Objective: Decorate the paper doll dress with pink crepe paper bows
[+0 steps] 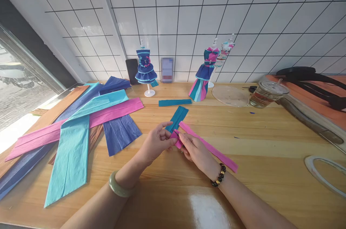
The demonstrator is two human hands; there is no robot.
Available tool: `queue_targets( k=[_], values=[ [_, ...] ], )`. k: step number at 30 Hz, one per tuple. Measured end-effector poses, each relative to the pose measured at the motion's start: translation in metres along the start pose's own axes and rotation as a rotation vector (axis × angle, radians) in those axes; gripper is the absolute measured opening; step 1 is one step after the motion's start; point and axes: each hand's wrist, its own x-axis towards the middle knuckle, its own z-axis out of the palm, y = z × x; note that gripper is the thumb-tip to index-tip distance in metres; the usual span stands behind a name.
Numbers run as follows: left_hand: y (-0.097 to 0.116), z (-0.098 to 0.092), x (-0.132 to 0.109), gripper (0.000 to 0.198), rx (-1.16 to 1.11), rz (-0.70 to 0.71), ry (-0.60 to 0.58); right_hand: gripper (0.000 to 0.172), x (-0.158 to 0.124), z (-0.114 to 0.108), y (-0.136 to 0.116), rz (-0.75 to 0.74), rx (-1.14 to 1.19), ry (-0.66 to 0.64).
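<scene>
Over the middle of the table, my left hand pinches a small folded piece of pink crepe paper between thumb and fingers. My right hand is closed at the other side of that piece, gripping a thin dark tool whose tip meets the paper; the rest of it is hidden by the fingers. Just beyond both hands lies a teal crepe paper strip. A long pink strip runs diagonally behind my right hand. Farther back is another teal strip.
Long turquoise, pink, blue and brown crepe paper sheets overlap at left. Small dress forms in paper dresses stand by the tiled wall, near a propped phone. At right are a lidded cup, a clear disc and a white ring.
</scene>
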Motion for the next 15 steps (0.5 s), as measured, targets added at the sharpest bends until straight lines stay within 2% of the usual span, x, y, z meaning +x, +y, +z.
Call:
queue_targets(
  k=[7, 15],
  values=[
    [0.0020, 0.0012, 0.0009, 0.060, 0.004, 0.036, 0.018, 0.041, -0.0005, 0.0001, 0.0004, -0.012, -0.008, 0.001],
    [0.0031, 0.0027, 0.0005, 0.063, -0.104, -0.029, 0.027, 0.040, -0.0012, 0.0013, 0.0002, -0.021, -0.008, 0.017]
  ],
)
